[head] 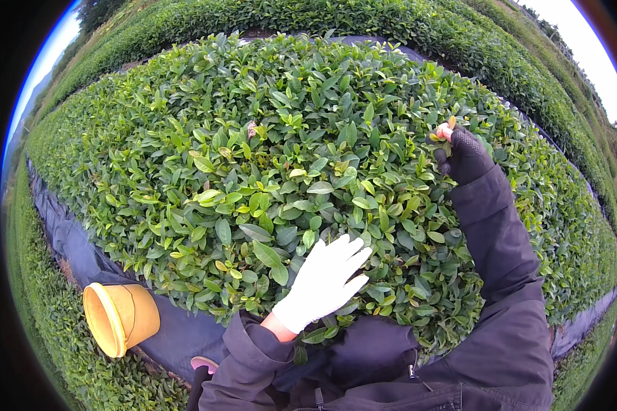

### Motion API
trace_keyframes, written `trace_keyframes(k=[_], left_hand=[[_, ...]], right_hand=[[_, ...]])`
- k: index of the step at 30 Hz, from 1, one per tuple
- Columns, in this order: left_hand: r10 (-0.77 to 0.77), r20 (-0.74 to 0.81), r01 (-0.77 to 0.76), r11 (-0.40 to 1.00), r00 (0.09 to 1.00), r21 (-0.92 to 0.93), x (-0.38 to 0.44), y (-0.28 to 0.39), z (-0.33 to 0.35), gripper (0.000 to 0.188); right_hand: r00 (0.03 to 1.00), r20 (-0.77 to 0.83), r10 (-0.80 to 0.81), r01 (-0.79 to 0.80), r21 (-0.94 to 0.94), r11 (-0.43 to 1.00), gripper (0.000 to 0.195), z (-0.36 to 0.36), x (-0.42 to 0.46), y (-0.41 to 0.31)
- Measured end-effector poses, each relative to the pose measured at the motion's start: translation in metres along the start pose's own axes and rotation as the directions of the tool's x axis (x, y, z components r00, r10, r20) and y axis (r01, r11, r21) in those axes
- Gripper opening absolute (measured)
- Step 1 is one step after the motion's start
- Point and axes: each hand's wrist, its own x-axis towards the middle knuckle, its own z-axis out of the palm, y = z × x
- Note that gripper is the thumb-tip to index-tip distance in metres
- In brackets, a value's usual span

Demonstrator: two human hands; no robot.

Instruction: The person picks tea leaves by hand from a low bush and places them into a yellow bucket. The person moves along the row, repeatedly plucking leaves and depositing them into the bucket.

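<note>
A broad, trimmed row of tea bushes [257, 174] with glossy green leaves spreads out before me. My left hand [326, 282], in a white glove, lies palm down over the near leaves, its fingers apart and holding nothing. Farther out on the right, my right hand [455, 144] wears a dark glove that leaves a fingertip bare. Between its thumb and fingers it pinches a few small leaves [452, 123], one of them yellowish. Whether they are still joined to the bush cannot be told.
A yellow bucket [139, 313] lies tipped with its mouth to the left, on dark ground-cover sheeting [185, 321]. A pink shoe [203, 363] shows by my left sleeve. More hedge rows [298, 15] run beyond and behind.
</note>
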Motion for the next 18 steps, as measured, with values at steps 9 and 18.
trace_keyframes(k=[9, 18], left_hand=[[0.005, 0.001, -0.005, 1.000, 1.000, 0.020, 0.009, 0.001, 0.000, 0.047], [-0.031, -0.020, 0.031, 1.000, 0.999, 0.003, 0.007, 0.003, 0.003, 0.044]], right_hand=[[0.808, 0.559, -0.184, 0.443, -0.784, -0.435, 0.016, -0.102, 0.108, 0.009], [0.999, -0.032, 0.006, -0.027, -0.921, -0.388, 0.021, -0.099, 0.098, 0.017]])
